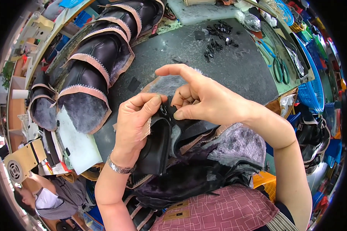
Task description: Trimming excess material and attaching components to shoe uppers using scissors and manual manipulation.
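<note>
My left hand [132,129], with a metal watch on its wrist, pinches the top of a black zipper at its slider [164,109]. My right hand [212,101] is closed at thumb and curled fingers on the other black zipper tape [175,115], its index finger stretched out above. The zipper edges a black leather boot upper [155,150] with grey fur lining [239,148], which spreads over the table's near edge and my lap. Part of the zipper is hidden behind my fingers.
Overlapping fur-lined boot uppers [94,52] line the left side of the dark work surface [243,73]. Small black pieces [216,42] lie at its far side. Green-handled scissors [280,70] and blue baskets [314,90] are right. A co-worker [52,198] sits at lower left.
</note>
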`<state>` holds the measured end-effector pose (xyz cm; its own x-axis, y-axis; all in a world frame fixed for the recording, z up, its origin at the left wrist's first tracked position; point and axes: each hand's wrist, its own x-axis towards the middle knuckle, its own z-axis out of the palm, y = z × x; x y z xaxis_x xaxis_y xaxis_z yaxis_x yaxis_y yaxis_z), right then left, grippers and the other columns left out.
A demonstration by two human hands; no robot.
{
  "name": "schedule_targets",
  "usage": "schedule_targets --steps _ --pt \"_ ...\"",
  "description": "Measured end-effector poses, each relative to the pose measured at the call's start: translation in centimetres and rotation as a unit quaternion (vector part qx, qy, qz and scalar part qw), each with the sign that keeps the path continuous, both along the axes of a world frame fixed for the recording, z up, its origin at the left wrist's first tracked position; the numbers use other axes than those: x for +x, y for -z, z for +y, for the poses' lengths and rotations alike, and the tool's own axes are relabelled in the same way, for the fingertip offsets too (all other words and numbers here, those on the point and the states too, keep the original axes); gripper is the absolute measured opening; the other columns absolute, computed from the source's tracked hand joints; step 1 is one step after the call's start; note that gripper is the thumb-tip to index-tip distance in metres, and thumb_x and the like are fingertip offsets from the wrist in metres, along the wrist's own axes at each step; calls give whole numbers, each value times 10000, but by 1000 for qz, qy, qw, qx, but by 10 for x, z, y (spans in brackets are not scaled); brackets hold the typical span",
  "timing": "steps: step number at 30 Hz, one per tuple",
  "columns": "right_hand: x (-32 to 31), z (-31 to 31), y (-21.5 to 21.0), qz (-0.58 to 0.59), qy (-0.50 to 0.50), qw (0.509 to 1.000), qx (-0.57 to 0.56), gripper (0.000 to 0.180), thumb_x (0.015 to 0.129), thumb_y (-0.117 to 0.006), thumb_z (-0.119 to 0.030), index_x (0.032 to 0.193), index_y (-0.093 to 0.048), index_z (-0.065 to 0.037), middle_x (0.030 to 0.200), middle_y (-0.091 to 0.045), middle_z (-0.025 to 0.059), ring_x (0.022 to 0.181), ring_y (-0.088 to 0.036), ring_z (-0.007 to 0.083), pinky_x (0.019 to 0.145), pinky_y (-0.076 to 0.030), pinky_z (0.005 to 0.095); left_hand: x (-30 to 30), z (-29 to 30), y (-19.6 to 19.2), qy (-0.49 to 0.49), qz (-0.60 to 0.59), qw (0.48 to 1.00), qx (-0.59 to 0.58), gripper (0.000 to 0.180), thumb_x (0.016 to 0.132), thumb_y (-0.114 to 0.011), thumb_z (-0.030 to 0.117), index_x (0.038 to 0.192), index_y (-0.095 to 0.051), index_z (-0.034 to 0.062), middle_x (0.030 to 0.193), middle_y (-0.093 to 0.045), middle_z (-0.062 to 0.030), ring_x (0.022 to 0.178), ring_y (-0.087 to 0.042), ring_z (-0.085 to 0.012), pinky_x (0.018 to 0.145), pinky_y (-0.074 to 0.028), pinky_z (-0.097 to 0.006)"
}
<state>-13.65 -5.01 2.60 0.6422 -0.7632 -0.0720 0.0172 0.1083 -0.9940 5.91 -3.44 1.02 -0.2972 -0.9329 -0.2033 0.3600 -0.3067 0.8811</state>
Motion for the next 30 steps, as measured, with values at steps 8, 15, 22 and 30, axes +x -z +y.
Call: schedule_targets --steps 8,15,22,30 --pt "3 2 0 2 20 1000 -6 661 770 -564 73 1337 -256 -65 727 -477 7 663 -441 53 602 -379 201 -1 3 -3 -3 -75 997 -5 129 830 -651 97 892 -650 -17 801 -644 -24 683 -550 -38 619 -443 -171" --pt "8 16 3 95 139 968 -189 577 736 -579 13 1248 -322 -48 669 -577 107 637 -603 269 599 -465 356 0 3 -9 29 -129 991 -3 136 823 -668 128 820 -647 -6 728 -606 15 626 -499 -14 554 -398 -161" --pt "9 18 6 104 138 963 -205 612 744 -593 55 1289 -337 -51 686 -531 42 629 -520 104 621 -438 256 4 -2 -8 88 -131 987 38 155 835 -654 132 898 -630 -8 778 -608 15 656 -504 -14 581 -400 -156" --pt "6 16 3 99 140 971 -169 526 725 -614 12 1194 -383 -46 683 -588 116 657 -618 274 604 -475 348 -1 3 -7 66 -119 991 12 184 848 -636 125 957 -622 -22 820 -623 -4 712 -539 -32 633 -428 -168"
